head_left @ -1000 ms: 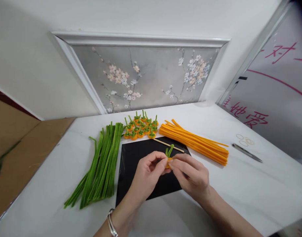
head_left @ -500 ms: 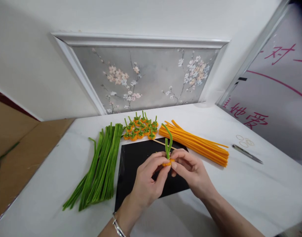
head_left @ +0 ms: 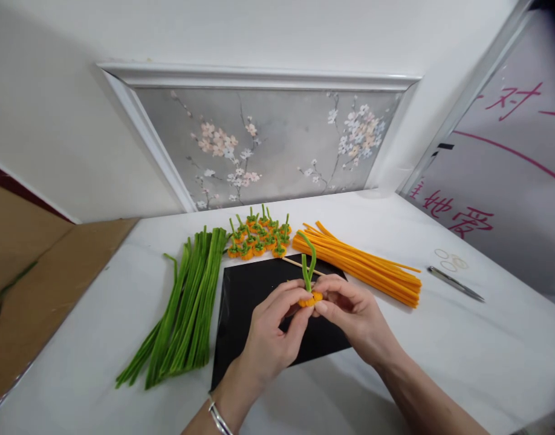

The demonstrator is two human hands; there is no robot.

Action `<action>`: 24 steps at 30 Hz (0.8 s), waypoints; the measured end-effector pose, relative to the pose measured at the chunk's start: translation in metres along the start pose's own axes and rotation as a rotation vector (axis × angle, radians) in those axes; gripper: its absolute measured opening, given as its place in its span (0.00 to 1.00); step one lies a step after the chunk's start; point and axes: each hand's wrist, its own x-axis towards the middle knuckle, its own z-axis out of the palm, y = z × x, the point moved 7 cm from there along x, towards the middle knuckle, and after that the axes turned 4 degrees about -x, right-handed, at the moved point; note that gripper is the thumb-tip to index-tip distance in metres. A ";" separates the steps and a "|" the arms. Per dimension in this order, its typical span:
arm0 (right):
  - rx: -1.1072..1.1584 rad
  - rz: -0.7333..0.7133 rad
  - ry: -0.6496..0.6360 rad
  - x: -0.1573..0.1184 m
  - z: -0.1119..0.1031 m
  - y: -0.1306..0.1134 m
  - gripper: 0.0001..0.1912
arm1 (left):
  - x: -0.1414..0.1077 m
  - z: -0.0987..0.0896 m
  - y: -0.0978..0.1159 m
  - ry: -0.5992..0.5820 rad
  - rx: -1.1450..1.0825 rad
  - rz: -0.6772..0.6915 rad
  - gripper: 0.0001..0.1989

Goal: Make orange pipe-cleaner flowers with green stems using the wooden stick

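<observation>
Between the fingertips of both hands is a small orange pipe-cleaner pumpkin (head_left: 310, 299). Two green pipe-cleaner ends (head_left: 308, 266) rise from its top, one longer and curved. My left hand (head_left: 275, 323) pinches the pumpkin's left side, thumb below and index finger above. On the other side, my right hand (head_left: 354, 314) grips it between thumb and fingers. Both hands are over a black mat (head_left: 241, 320). A thin wooden stick (head_left: 298, 263) lies on the mat's far side, partly hidden behind the fingers.
Left of the mat lies a bundle of green pipe cleaners (head_left: 187, 308); at right is an orange bundle (head_left: 359, 263). Several finished orange-and-green pumpkins (head_left: 259, 235) stand behind the mat. Tweezers (head_left: 456, 284) and clear rings (head_left: 448, 260) lie far right. A cardboard box (head_left: 46, 290) borders the left.
The fingers have shifted slightly on the pumpkin, so more of its orange front shows. Its green ends lean a little further left. Both hands keep their hold.
</observation>
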 end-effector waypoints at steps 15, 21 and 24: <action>0.076 0.024 -0.034 0.000 0.000 0.008 0.07 | -0.002 0.001 0.007 -0.022 0.112 0.088 0.11; 0.044 -0.029 -0.041 -0.002 0.002 0.003 0.05 | -0.003 0.003 0.016 -0.015 0.220 0.262 0.14; 0.060 -0.025 -0.045 -0.001 0.003 0.002 0.04 | -0.005 0.004 0.018 -0.033 0.248 0.337 0.16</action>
